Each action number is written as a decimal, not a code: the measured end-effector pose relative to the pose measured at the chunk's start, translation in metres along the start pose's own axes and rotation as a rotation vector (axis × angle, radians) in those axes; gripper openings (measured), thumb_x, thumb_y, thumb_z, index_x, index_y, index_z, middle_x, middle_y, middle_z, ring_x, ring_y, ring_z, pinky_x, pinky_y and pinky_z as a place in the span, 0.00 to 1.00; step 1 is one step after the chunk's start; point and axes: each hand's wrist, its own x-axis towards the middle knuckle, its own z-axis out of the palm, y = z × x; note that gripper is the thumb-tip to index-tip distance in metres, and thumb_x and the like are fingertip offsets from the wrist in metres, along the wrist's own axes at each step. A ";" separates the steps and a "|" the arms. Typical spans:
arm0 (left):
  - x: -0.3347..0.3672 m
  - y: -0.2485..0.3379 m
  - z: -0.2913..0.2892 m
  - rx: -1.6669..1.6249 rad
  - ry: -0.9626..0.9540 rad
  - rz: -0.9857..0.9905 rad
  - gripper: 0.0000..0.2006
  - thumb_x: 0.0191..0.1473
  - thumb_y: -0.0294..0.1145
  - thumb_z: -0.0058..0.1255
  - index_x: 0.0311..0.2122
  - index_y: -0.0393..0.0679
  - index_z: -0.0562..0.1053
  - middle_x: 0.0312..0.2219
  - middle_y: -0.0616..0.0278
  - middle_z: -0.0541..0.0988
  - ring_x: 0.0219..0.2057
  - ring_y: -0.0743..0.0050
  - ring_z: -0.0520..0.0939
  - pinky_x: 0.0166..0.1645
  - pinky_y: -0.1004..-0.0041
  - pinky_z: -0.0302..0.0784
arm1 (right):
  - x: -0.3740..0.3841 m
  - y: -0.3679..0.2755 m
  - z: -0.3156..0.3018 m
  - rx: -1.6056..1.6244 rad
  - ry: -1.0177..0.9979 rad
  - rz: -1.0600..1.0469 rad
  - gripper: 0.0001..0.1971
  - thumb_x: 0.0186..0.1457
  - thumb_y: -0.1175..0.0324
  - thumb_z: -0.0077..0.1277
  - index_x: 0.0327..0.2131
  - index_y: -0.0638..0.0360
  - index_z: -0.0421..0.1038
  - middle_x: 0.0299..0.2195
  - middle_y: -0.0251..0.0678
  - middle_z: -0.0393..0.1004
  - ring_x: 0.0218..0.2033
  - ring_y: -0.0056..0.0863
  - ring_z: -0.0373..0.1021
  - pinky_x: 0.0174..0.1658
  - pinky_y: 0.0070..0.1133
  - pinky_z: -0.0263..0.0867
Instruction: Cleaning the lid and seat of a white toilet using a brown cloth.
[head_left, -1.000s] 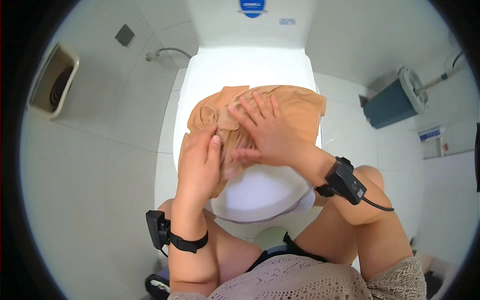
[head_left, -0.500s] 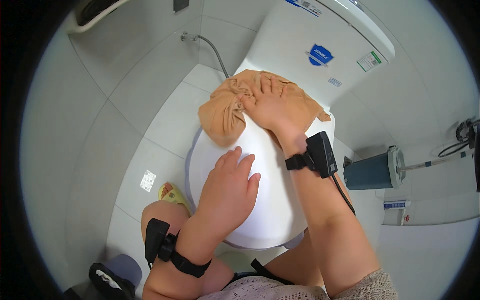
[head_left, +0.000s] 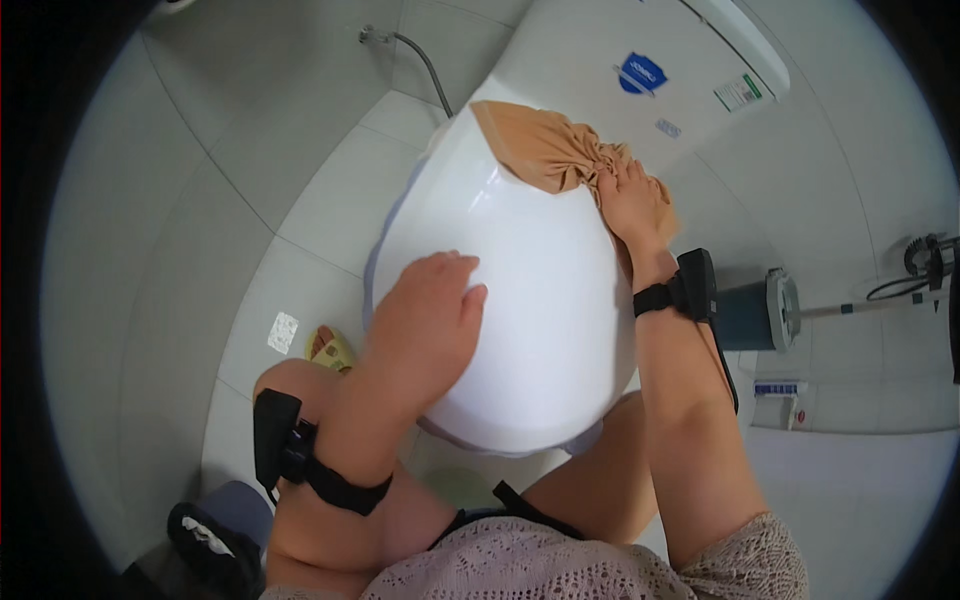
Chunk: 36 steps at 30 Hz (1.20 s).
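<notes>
A tan cloth (head_left: 545,145) lies bunched across the back of the closed white toilet lid (head_left: 530,330), its left part spread and its right part gathered in folds. At the lid's back right, my right hand (head_left: 632,205) presses down on the gathered end, fingers bent over the fabric. My left hand (head_left: 425,315) is over the left side of the lid, holding nothing; its thumb stands apart from the loosely bent fingers. Whether it touches the lid I cannot tell. Both wrists carry black strapped devices.
Behind the lid rises the white toilet tank (head_left: 590,60). A grey hose (head_left: 430,70) runs from the wall at the left. To the right stands a dark blue bucket (head_left: 745,318) with a pole. A dark bin (head_left: 210,540) is at the lower left.
My right hand has moved right across the back of the lid, drawing the cloth along and bunching it. My left hand has shifted slightly left. The view has tilted a little.
</notes>
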 end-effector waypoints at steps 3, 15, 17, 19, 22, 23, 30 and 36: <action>0.000 0.001 -0.004 0.004 -0.026 0.000 0.16 0.59 0.34 0.44 0.49 0.35 0.71 0.47 0.45 0.75 0.50 0.47 0.74 0.56 0.62 0.68 | -0.020 0.033 0.000 -0.003 0.159 -0.031 0.27 0.64 0.51 0.33 0.59 0.58 0.61 0.58 0.53 0.62 0.63 0.50 0.52 0.64 0.36 0.46; -0.009 0.004 -0.010 0.030 -0.032 -0.051 0.17 0.62 0.34 0.40 0.49 0.34 0.72 0.47 0.46 0.76 0.49 0.49 0.75 0.55 0.64 0.68 | -0.175 -0.006 -0.017 0.293 0.231 -0.114 0.27 0.62 0.57 0.42 0.61 0.57 0.58 0.58 0.65 0.56 0.62 0.61 0.50 0.64 0.44 0.43; -0.008 0.008 -0.009 0.021 -0.018 -0.028 0.17 0.62 0.34 0.40 0.49 0.33 0.72 0.47 0.46 0.76 0.49 0.49 0.75 0.55 0.64 0.68 | -0.196 -0.023 -0.025 0.251 0.240 -0.121 0.27 0.61 0.56 0.43 0.61 0.57 0.59 0.58 0.64 0.57 0.62 0.60 0.49 0.64 0.44 0.42; -0.008 0.012 -0.012 0.000 -0.030 -0.054 0.17 0.62 0.34 0.39 0.49 0.33 0.72 0.47 0.45 0.76 0.49 0.48 0.76 0.55 0.64 0.68 | -0.213 -0.043 -0.027 0.157 0.165 -0.139 0.29 0.59 0.54 0.46 0.61 0.57 0.59 0.58 0.61 0.58 0.63 0.58 0.49 0.65 0.45 0.41; -0.009 0.013 -0.012 -0.034 -0.015 -0.064 0.17 0.61 0.34 0.40 0.48 0.33 0.72 0.46 0.45 0.77 0.48 0.48 0.76 0.54 0.64 0.69 | -0.234 -0.078 -0.026 0.200 0.148 -0.215 0.28 0.58 0.53 0.47 0.58 0.58 0.62 0.61 0.59 0.54 0.64 0.56 0.49 0.65 0.45 0.40; -0.009 0.015 -0.011 -0.034 -0.013 -0.059 0.17 0.61 0.34 0.40 0.48 0.33 0.72 0.46 0.45 0.77 0.48 0.48 0.76 0.54 0.64 0.69 | -0.238 -0.088 -0.025 0.199 0.152 -0.214 0.28 0.58 0.53 0.47 0.58 0.58 0.62 0.61 0.59 0.54 0.64 0.56 0.49 0.65 0.45 0.40; -0.003 0.008 -0.005 -0.056 0.003 -0.041 0.17 0.60 0.33 0.42 0.47 0.33 0.73 0.44 0.45 0.78 0.45 0.51 0.78 0.51 0.65 0.71 | -0.236 -0.157 -0.038 0.214 -0.020 -0.539 0.33 0.54 0.47 0.49 0.58 0.60 0.63 0.61 0.57 0.54 0.67 0.52 0.44 0.67 0.43 0.37; -0.004 0.004 -0.015 -0.085 0.058 -0.134 0.17 0.60 0.33 0.42 0.47 0.33 0.73 0.42 0.47 0.78 0.43 0.55 0.79 0.49 0.68 0.72 | -0.202 -0.151 -0.042 0.251 -0.130 -0.675 0.33 0.54 0.44 0.48 0.57 0.57 0.64 0.62 0.54 0.54 0.67 0.49 0.43 0.67 0.45 0.35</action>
